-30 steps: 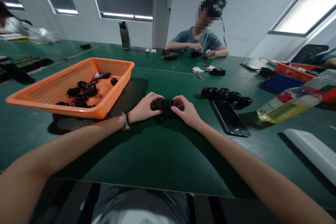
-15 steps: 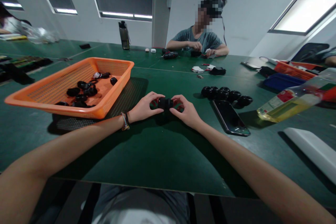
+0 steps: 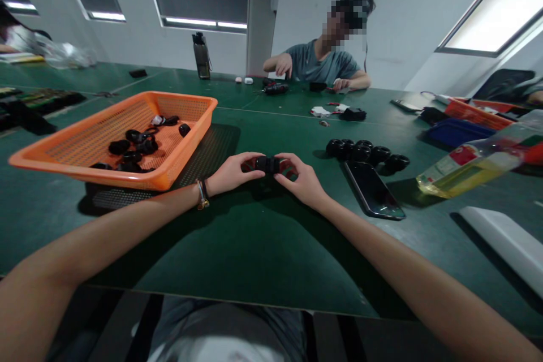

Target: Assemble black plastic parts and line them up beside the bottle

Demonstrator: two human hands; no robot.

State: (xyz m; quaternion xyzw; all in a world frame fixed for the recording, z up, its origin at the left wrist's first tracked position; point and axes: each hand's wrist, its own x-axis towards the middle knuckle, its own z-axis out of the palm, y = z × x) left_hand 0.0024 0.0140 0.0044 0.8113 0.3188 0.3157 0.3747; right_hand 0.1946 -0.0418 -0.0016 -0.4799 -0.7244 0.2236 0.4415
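Both my hands meet over the green table (image 3: 237, 249), pinching one small black plastic part (image 3: 267, 164) between them. My left hand (image 3: 232, 174) grips its left end with thumb and fingers closed. Fingers of my right hand (image 3: 299, 179) curl round its right end. To the left stands an orange basket (image 3: 63, 153) holding several black parts (image 3: 134, 147). A row of black round parts (image 3: 365, 153) lies to the right of my hands.
A dark phone (image 3: 373, 189) lies beside the row. A tilted bottle of yellow liquid (image 3: 466, 167) and a white slab (image 3: 504, 246) are at the right. Across the table a person in a grey shirt (image 3: 322, 65) handles small items. A dark flask (image 3: 202, 56) stands far back.
My hands have shifted their fingers on the black part, keeping it in place. The person opposite has raised one hand and leaned slightly right.
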